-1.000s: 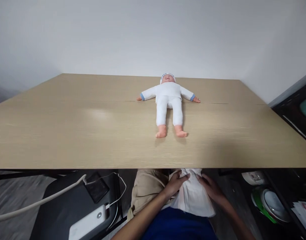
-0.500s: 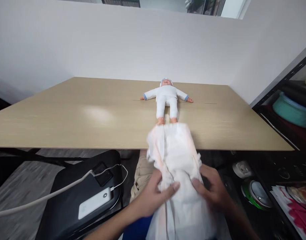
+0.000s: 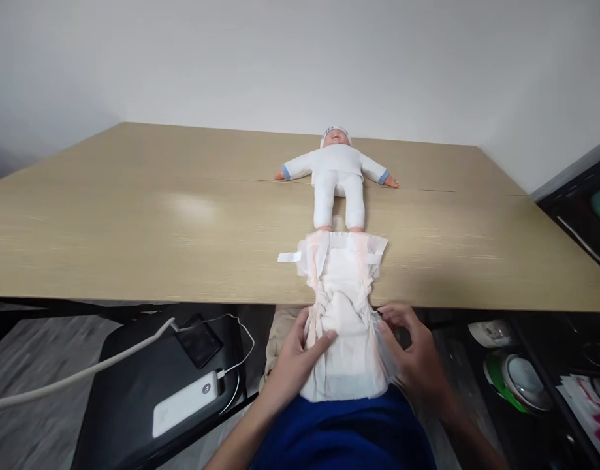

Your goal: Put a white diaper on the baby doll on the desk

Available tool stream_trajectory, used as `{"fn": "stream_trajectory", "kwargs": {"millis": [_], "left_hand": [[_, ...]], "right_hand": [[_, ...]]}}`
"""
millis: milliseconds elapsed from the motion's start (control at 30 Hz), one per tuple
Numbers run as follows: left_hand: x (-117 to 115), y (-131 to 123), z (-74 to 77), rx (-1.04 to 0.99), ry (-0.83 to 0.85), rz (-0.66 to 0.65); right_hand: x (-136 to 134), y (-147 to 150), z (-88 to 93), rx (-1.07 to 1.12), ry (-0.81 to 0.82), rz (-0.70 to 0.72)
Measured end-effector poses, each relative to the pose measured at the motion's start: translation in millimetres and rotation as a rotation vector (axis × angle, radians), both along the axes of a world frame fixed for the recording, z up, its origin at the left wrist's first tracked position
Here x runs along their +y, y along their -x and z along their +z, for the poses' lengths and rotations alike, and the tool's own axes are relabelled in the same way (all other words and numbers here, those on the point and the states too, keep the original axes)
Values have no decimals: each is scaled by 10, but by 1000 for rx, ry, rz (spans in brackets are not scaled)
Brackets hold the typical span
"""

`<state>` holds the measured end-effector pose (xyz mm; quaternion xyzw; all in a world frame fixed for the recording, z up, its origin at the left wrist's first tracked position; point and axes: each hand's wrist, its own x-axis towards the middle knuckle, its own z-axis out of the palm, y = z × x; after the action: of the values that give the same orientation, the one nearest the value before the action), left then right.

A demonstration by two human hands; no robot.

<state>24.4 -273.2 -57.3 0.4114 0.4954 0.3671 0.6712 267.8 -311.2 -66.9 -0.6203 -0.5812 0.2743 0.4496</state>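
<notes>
An unfolded white diaper (image 3: 346,274) lies with its far end on the table and its near end hanging over the front edge above my lap. One fastening tab sticks out at its far left corner. My left hand (image 3: 302,356) grips the diaper's left edge, thumb on the inner face. On the other side, my right hand (image 3: 412,346) pinches the right edge between thumb and fingers. Beyond the diaper a baby doll (image 3: 337,166) in white clothes with blue cuffs lies on its back, arms spread, feet close to the diaper's far edge.
The wooden table (image 3: 206,228) reaches back to a pale wall (image 3: 280,65). At lower left, a black seat (image 3: 133,365) carries a white power bank (image 3: 185,405) with a cable. Cans (image 3: 522,378) and a dark shelf stand at lower right.
The diaper has come down onto the table, flatter and more spread, its tab now showing at the left. Both hands keep hold of its sides. My view has tilted downward.
</notes>
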Motion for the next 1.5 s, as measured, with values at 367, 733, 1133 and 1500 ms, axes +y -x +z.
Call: {"fn": "stream_trajectory", "kwargs": {"millis": [367, 733, 1133, 1500], "left_hand": [[-29, -127, -169, 7, 59, 37], [-116, -155, -123, -13, 41, 20], [-132, -145, -283, 142, -102, 0], [526, 284, 283, 731, -1194, 206]], "right_hand": [[981, -103, 268, -498, -397, 37], [1279, -644, 181, -441, -227, 125], [937, 432, 353, -606, -168, 309], [1154, 590, 60, -685, -79, 288]]}}
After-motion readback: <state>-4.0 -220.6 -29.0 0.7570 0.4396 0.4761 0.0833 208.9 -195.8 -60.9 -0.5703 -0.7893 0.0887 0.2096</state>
